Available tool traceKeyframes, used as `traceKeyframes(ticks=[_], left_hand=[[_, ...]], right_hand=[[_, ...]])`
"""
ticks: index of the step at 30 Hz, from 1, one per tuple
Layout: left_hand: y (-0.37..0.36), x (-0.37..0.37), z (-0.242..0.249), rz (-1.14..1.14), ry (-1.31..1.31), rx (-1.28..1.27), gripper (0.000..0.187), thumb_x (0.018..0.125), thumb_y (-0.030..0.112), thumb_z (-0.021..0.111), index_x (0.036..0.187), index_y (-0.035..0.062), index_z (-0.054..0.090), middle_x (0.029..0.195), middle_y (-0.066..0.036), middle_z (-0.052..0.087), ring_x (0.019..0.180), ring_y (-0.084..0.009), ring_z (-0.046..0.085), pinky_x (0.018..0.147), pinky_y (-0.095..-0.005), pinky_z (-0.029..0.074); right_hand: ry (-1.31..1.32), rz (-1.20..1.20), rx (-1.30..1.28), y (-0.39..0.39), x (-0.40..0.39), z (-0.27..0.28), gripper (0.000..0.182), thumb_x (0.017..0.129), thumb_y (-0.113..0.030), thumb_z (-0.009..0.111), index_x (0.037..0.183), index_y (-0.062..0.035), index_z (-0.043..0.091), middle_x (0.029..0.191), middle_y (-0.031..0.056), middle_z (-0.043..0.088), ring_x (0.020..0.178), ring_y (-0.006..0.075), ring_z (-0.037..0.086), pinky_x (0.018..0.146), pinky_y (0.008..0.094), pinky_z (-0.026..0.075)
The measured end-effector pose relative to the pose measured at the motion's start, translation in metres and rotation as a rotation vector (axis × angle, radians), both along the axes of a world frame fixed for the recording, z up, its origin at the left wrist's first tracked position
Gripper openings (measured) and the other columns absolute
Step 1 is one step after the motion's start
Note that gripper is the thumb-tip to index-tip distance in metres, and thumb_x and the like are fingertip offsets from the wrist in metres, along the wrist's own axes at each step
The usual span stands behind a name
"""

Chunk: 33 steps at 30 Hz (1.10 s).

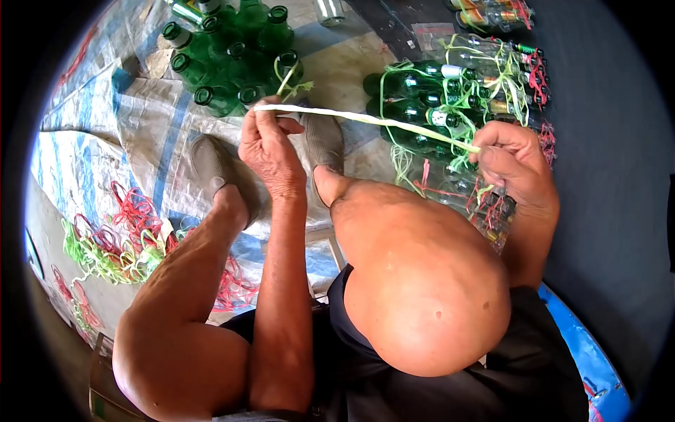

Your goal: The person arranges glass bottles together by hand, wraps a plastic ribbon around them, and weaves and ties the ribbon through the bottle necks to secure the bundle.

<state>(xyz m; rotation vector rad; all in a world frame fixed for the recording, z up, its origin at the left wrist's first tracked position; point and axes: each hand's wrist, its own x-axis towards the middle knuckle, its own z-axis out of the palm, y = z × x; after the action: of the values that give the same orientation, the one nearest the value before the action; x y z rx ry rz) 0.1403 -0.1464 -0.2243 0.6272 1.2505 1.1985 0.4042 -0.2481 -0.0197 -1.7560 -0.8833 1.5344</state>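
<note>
A pale green plastic string (373,121) is stretched between my two hands, above my shoes. My left hand (273,144) pinches one end, and a loose tail of string rises from it beside the green bottles. The other end is gripped in my right hand (517,165), near my raised knee. Upright green glass bottles (225,60) stand in a cluster just beyond my left hand. Bundled green bottles (415,105) lie on their sides left of and beyond my right hand, tied with green string.
Piles of red and green string (123,243) lie at the left on a blue-and-white woven sheet (140,105). More tied clear bottles (492,63) lie at the upper right. A clear glass (329,10) is at the top. A blue object (583,352) sits at the lower right.
</note>
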Motion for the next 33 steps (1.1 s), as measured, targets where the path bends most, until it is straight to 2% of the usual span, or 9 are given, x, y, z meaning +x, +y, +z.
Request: traceKeyframes(ticks=[5,9,13,17,21,26,29,31,33], left_hand=[[0.002,0.000,-0.004,0.038,-0.134,-0.049,0.026,0.109,0.021,0.056,0.113,-0.0017,0.068,0.093,-0.011,0.073,0.064,-0.0111,0.058,0.062,-0.0234,0.047],[-0.003,0.003,0.004,0.045,-0.142,-0.064,0.026,0.109,0.019,0.054,0.109,-0.0025,0.069,0.088,-0.009,0.071,0.064,-0.0094,0.056,0.060,-0.0221,0.045],[0.000,-0.001,0.004,0.024,-0.050,-0.063,0.030,0.110,0.027,0.053,0.108,0.0009,0.068,0.089,-0.009,0.073,0.062,-0.0096,0.056,0.056,-0.0223,0.040],[0.001,-0.004,0.002,0.092,-0.019,-0.055,0.033,0.111,0.029,0.055,0.104,0.0007,0.070,0.085,-0.009,0.072,0.060,-0.0098,0.055,0.055,-0.0229,0.040],[-0.003,-0.005,0.001,0.190,0.007,-0.013,0.036,0.113,0.029,0.053,0.097,0.0000,0.070,0.078,-0.008,0.071,0.056,-0.0080,0.055,0.056,-0.0240,0.044],[0.000,-0.011,0.004,0.279,0.043,-0.033,0.037,0.113,0.030,0.053,0.094,0.0023,0.069,0.074,-0.002,0.065,0.055,-0.0058,0.050,0.053,-0.0226,0.038],[0.007,-0.013,0.006,0.342,0.032,-0.059,0.038,0.113,0.030,0.053,0.089,0.0037,0.067,0.070,0.000,0.060,0.055,-0.0052,0.048,0.051,-0.0221,0.036],[0.013,-0.017,0.005,0.364,0.019,-0.077,0.038,0.113,0.030,0.053,0.088,0.0044,0.066,0.069,0.001,0.058,0.055,-0.0049,0.047,0.051,-0.0219,0.036],[0.017,-0.018,0.007,0.385,0.011,-0.095,0.038,0.112,0.030,0.054,0.085,0.0056,0.064,0.068,0.003,0.055,0.056,-0.0039,0.044,0.052,-0.0212,0.033]], right_hand=[[0.359,-0.149,0.088,-0.006,-0.008,0.014,0.024,0.101,-0.019,0.069,0.104,0.0045,0.065,0.074,0.0027,0.058,0.054,0.0021,0.040,0.045,0.0196,0.032],[0.656,-0.229,0.126,0.019,-0.025,0.021,0.028,0.110,-0.025,0.058,0.113,0.0024,0.064,0.068,-0.0055,0.048,0.050,0.0003,0.032,0.040,0.0189,0.028],[0.711,-0.160,0.175,0.060,-0.038,0.021,0.027,0.112,-0.023,0.055,0.120,0.0032,0.058,0.072,-0.0022,0.046,0.052,0.0016,0.031,0.042,0.0186,0.030],[0.320,-0.129,0.231,0.113,-0.072,0.022,0.023,0.110,-0.017,0.058,0.122,0.0011,0.063,0.081,-0.0018,0.058,0.056,-0.0005,0.036,0.044,0.0162,0.029],[-0.039,0.212,0.443,0.168,-0.090,0.004,0.021,0.107,-0.019,0.063,0.115,-0.0020,0.072,0.077,-0.0053,0.057,0.061,-0.0019,0.041,0.047,0.0179,0.029],[-0.432,0.428,0.697,0.243,-0.116,-0.034,0.016,0.100,-0.014,0.072,0.109,-0.0012,0.077,0.081,-0.0053,0.064,0.074,0.0025,0.053,0.065,0.0217,0.042],[-0.405,0.534,0.794,0.284,-0.128,-0.065,0.019,0.100,-0.021,0.073,0.104,-0.0034,0.079,0.082,-0.0047,0.067,0.076,0.0037,0.055,0.068,0.0239,0.045],[-0.292,0.522,0.489,0.303,-0.145,-0.052,0.016,0.096,-0.015,0.071,0.105,-0.0013,0.076,0.083,0.0084,0.069,0.077,0.0159,0.064,0.071,0.0322,0.051],[-0.383,0.598,0.642,0.322,-0.157,-0.058,0.013,0.095,-0.013,0.072,0.098,-0.0008,0.076,0.068,0.0117,0.067,0.064,0.0143,0.062,0.065,0.0351,0.052]])
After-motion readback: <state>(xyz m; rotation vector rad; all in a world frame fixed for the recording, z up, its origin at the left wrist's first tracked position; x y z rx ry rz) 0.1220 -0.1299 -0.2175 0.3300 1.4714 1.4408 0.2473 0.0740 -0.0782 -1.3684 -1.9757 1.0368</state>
